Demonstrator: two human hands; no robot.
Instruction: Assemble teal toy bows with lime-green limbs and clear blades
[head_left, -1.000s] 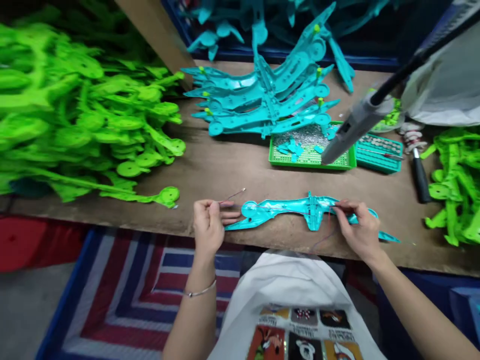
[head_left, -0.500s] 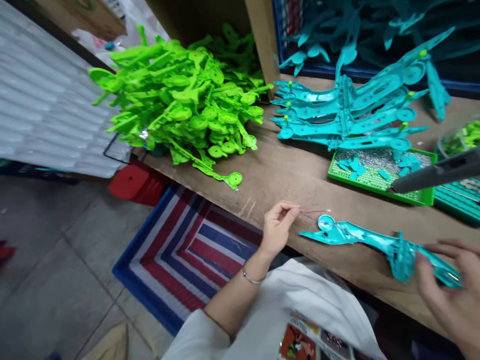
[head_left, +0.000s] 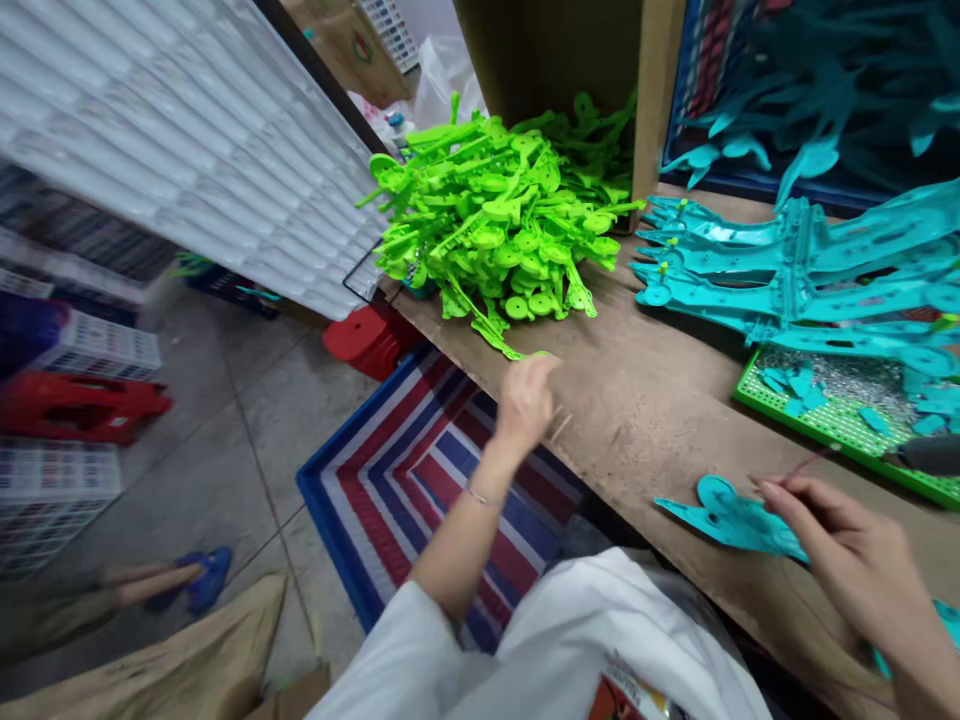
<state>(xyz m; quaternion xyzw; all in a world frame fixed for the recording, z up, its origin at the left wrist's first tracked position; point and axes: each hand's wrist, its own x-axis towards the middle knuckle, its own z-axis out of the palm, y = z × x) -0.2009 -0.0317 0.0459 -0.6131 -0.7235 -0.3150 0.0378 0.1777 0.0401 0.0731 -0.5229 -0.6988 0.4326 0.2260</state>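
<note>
My left hand [head_left: 525, 400] is stretched out to the left along the wooden bench [head_left: 637, 420], at the loose end of a green plastic part [head_left: 510, 345] trailing from the green pile [head_left: 502, 225]. Its fingers are smeared by motion. My right hand [head_left: 847, 550] rests on a teal plastic part [head_left: 731, 515] at the bench's front edge, pinching a thin red wire [head_left: 806, 465].
A stack of teal parts [head_left: 795, 285] lies at the back right. A green tray [head_left: 832, 410] holds small screws and teal bits. A striped woven bag [head_left: 420, 470] and a red stool [head_left: 367, 335] sit below the bench. White trays [head_left: 187, 130] lean at left. Another person's foot [head_left: 195, 575] shows.
My view has swung left. My left hand let go of the wire end and moved left toward the green pile. My right hand shifted onto the teal part's rounded end.
</note>
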